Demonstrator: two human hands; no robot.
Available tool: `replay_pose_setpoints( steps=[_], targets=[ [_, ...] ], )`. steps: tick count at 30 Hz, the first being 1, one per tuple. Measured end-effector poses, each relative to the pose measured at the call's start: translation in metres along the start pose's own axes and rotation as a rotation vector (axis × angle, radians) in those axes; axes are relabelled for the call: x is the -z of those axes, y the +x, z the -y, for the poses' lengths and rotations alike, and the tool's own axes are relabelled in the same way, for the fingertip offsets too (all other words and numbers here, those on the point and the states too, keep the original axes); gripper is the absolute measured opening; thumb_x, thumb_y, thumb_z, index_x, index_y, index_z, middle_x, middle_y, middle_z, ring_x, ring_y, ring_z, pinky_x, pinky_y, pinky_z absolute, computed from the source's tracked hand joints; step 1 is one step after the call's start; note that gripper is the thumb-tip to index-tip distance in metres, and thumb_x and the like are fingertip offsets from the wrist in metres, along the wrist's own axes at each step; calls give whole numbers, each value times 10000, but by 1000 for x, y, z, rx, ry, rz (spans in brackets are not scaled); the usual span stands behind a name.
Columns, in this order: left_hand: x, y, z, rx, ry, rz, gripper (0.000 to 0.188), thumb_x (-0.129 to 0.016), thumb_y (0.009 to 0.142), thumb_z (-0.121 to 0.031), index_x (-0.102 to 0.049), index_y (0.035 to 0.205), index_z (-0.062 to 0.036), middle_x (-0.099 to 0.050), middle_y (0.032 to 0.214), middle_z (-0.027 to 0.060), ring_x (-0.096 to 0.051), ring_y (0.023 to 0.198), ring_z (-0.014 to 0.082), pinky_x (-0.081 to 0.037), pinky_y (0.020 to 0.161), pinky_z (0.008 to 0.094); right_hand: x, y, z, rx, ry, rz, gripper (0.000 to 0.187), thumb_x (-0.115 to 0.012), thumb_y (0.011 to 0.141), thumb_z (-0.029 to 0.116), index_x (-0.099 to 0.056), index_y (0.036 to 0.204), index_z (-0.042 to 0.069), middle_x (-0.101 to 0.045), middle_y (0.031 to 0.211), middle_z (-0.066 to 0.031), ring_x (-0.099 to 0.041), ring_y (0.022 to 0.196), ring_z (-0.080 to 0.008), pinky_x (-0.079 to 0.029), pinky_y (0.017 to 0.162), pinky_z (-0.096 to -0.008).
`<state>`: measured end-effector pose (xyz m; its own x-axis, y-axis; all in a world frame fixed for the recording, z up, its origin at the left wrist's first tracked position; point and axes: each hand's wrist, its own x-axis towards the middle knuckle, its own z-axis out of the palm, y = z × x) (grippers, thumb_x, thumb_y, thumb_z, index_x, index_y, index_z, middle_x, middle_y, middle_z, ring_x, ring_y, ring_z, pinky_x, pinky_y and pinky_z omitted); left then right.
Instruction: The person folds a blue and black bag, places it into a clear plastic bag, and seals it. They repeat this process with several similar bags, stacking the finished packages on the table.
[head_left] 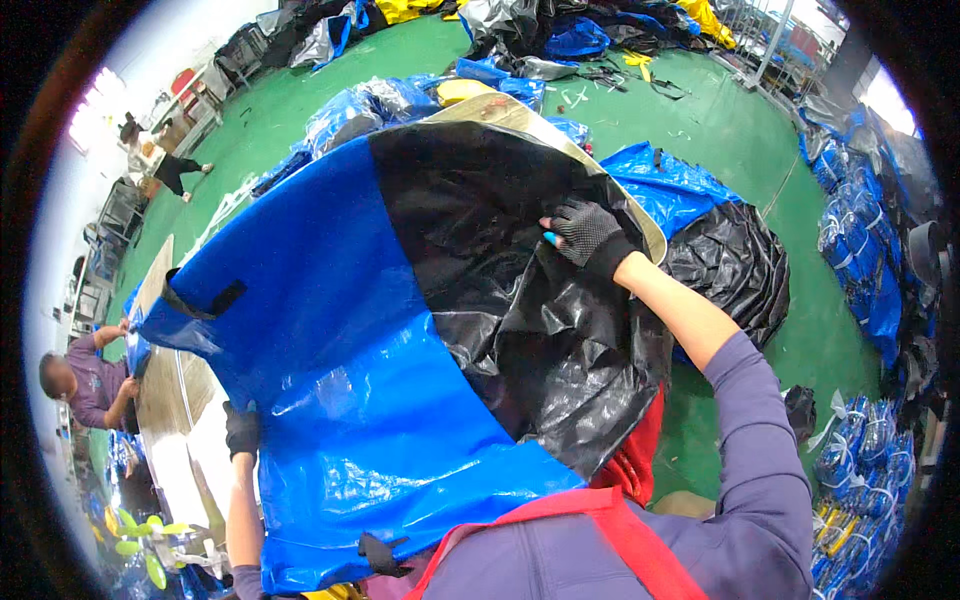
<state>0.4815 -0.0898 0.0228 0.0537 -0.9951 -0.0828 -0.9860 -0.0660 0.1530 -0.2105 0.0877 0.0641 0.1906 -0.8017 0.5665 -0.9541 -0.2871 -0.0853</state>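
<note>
- Head view: glossy blue-and-black plastic sheet (345,310) spreads leftward and bodyward from the dotted black-gloved right hand (582,232), its oblique colour seam nearer that hand.
- Right hand rests on black, fingers bent; pinch unclear.
- Black-gloved left hand (242,430) meets the blue edge; grip hidden.
</note>
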Motion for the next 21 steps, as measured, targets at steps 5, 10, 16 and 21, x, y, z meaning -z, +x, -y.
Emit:
replay_pose_setpoints(
  steps=[5,10,16,21],
  targets=[
    [7,-53,-110,-676,-14,97,770,-640,825,-306,-283,1460,-56,-326,1464,241,-310,1349,419,-254,1122,426,-6,33,-17,-253,-360,-335,320,-592,831,203,-572,1110,48,-640,934,-185,-619,840,-378,-491,668,-452],
    [-22,-126,-219,-1293,311,132,715,-634,823,-428,-392,1411,-100,-394,1439,184,-340,1344,396,-247,1103,514,-2,62,-55,-498,-403,213,396,-380,942,352,-687,943,103,-692,870,-165,-668,756,-352,-509,696,-500],
    [-18,-72,-298,-1004,-96,531,625,-535,844,-572,-508,1333,-183,-407,1432,157,-353,1330,386,-210,1052,644,31,117,-88,-260,-207,534,868,-703,685,553,-420,1365,94,-597,1186,-248,-586,1096,-403,-459,956,-448],
    [-96,-43,-437,-1276,-131,-119,753,-559,781,-647,-436,1398,-234,-354,1464,192,-240,1374,434,-196,1087,598,-65,219,-50,-368,-295,650,665,-546,828,464,-435,1321,31,-505,1323,-218,-507,1226,-317,-423,1006,-409]
  ],
)
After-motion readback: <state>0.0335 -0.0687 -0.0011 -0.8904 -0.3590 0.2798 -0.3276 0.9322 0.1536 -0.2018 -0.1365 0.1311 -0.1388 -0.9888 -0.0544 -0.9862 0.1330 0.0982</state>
